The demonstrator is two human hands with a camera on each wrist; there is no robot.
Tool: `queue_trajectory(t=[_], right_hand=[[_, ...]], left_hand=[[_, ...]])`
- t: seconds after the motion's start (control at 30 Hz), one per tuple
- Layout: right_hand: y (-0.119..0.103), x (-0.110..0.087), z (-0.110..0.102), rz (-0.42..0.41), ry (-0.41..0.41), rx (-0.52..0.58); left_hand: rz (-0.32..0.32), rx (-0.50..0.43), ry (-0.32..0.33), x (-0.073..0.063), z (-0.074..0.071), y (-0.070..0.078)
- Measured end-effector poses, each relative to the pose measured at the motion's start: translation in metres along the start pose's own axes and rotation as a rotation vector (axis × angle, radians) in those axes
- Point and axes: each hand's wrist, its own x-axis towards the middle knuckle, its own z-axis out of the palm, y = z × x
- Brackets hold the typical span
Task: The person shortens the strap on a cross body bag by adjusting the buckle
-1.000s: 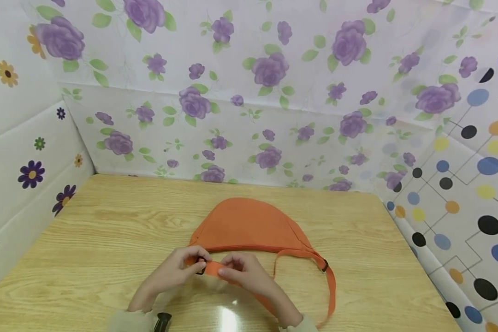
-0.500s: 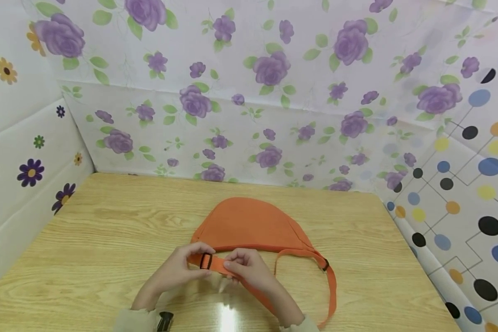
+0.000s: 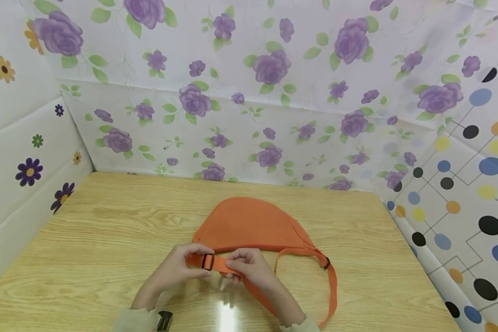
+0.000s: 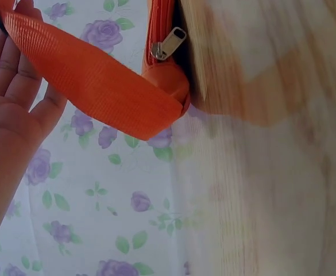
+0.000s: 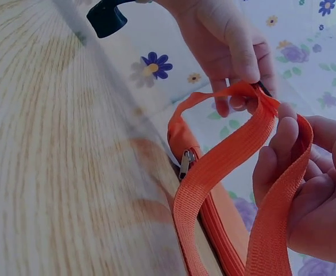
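Observation:
An orange waist bag (image 3: 253, 223) lies on the table with its zipped edge towards me. My left hand (image 3: 172, 269) holds the black slider buckle (image 3: 208, 262) on its strap between thumb and fingers, at the bag's left end. Just to the right, my right hand (image 3: 253, 269) pinches the orange strap (image 5: 282, 213) between thumb and fingers. In the right wrist view the webbing runs in loops from the buckle past the right hand. A metal zipper pull (image 4: 169, 43) hangs at the bag's end in the left wrist view.
The strap's far part curves across the wooden table (image 3: 120, 230) on the right, with a second black buckle (image 3: 326, 263) near the bag's right end. Floral cloth (image 3: 232, 115) stands behind the table, and dotted cloth (image 3: 452, 207) along its right side.
The slider buckle has turned to show its flat face and shifted slightly right. Both hands have moved a little right, and the left thumb and fingers have spread wider around it.

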Motion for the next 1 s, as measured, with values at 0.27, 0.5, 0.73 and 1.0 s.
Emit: queue_trajectory(t=[0.27,0.5,0.73,1.0], right_hand=[[0.002,0.002,0.004,-0.003,0.013,0.078],[0.005,0.005,0.008,-0.002,0.036,0.077],[0.005,0.007,0.013,0.041,0.041,0.199],[0.004,0.008,0.015,-0.001,-0.014,0.199]], left_hand=[[0.012,-0.025,0.010,-0.001,-0.001,0.000],[0.039,-0.057,0.007,0.000,0.001,0.000],[0.058,-0.045,0.008,0.001,0.002,-0.002],[0.089,-0.061,0.000,0.001,0.003,-0.003]])
